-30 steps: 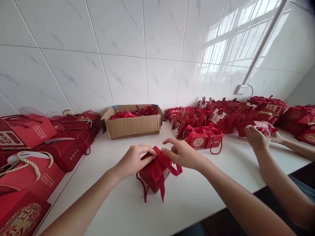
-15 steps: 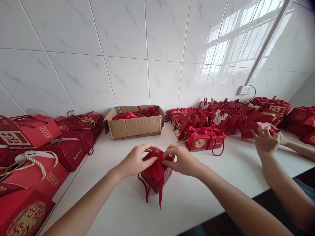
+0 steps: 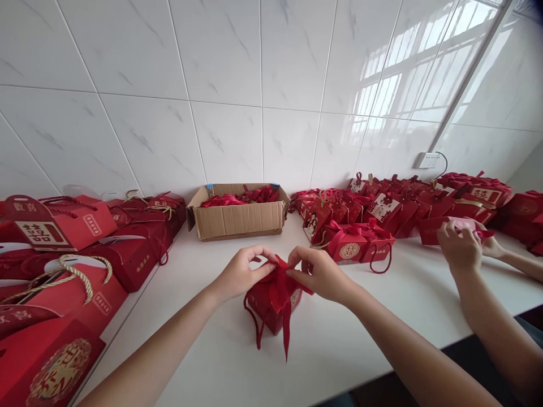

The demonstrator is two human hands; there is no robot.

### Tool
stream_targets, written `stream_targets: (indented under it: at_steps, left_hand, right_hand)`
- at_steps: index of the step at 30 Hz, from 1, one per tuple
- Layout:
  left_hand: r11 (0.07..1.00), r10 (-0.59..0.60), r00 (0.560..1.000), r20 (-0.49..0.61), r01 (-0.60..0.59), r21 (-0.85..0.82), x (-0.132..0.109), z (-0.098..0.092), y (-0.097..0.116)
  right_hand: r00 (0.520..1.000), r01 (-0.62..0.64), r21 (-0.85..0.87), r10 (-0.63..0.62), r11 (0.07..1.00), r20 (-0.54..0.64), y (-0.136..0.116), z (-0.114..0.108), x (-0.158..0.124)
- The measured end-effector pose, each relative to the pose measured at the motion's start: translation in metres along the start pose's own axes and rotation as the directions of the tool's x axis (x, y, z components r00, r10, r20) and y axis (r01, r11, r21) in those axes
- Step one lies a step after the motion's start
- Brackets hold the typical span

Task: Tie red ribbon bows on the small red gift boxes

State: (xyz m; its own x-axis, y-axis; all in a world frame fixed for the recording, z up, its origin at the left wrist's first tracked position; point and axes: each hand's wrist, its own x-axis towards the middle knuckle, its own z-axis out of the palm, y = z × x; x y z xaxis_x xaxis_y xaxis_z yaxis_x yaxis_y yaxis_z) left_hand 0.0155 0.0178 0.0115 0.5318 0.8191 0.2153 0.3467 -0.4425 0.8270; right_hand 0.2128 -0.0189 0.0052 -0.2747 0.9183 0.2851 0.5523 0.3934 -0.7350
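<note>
A small red gift box [image 3: 265,305] stands on the white table, a corner toward me, with a dark red cord handle [image 3: 257,328] hanging at its left. On top of it is a red ribbon [image 3: 280,289] tied in a bow, one tail dangling down the front past the box's lower edge. My left hand [image 3: 245,274] pinches the bow's left loop between thumb and fingers. From the other side my right hand [image 3: 319,273] pinches the right part of the ribbon. My fingers partly hide the loops and the box top.
A cardboard box [image 3: 240,221] of red ribbons stands against the tiled wall. Red boxes [image 3: 63,220] are piled at left; finished-looking bowed boxes [image 3: 360,242] sit at right. A co-worker's hands [image 3: 460,243] hold another red box [image 3: 430,230] farther right.
The view has swung slightly left, so everything sits further right. My hands have drawn a little apart at the bow, each still pinching ribbon.
</note>
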Motion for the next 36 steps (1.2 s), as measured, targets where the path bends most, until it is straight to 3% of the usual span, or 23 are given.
stream_targets:
  at_steps: [7,14,16,19,24,29,32,36]
  left_hand:
    - [0.998,0.052,0.996,0.069,-0.053,0.017,-0.002,0.001,-0.003]
    - [0.993,0.051,0.993,-0.106,-0.039,0.111,-0.007,0.010,0.001]
    - [0.994,0.029,0.979,-0.200,-0.007,0.109,-0.008,0.016,0.002]
    - [0.997,-0.068,0.954,-0.292,0.075,0.014,-0.009,0.025,0.001]
    - [0.971,-0.207,0.934,-0.292,0.159,-0.178,-0.009,0.030,-0.002]
    - [0.944,-0.289,0.919,-0.268,0.226,-0.241,-0.009,0.027,0.002]
    - [0.950,-0.276,0.921,-0.276,0.217,-0.224,-0.008,0.025,0.004]
    - [0.981,-0.192,0.925,-0.327,0.167,-0.102,-0.008,0.026,0.005]
  right_hand:
    - [0.995,0.053,-0.197,-0.070,0.979,-0.077,0.001,0.005,0.002]
    - [0.951,0.169,-0.349,-0.245,0.922,-0.188,0.010,0.011,0.007]
    - [0.941,0.168,-0.309,-0.245,0.936,-0.232,0.009,0.011,0.005]
    - [0.971,0.127,-0.172,-0.158,0.977,-0.182,0.001,0.009,0.001]
    - [0.994,-0.019,-0.113,0.007,0.993,-0.111,-0.006,0.014,0.001]
    - [0.992,-0.027,0.059,0.034,0.998,-0.123,0.001,0.026,0.007]
    - [0.990,-0.023,0.137,0.041,0.990,-0.135,0.003,0.028,0.011]
    - [0.995,-0.013,0.101,0.023,0.995,-0.098,0.004,0.022,0.015]
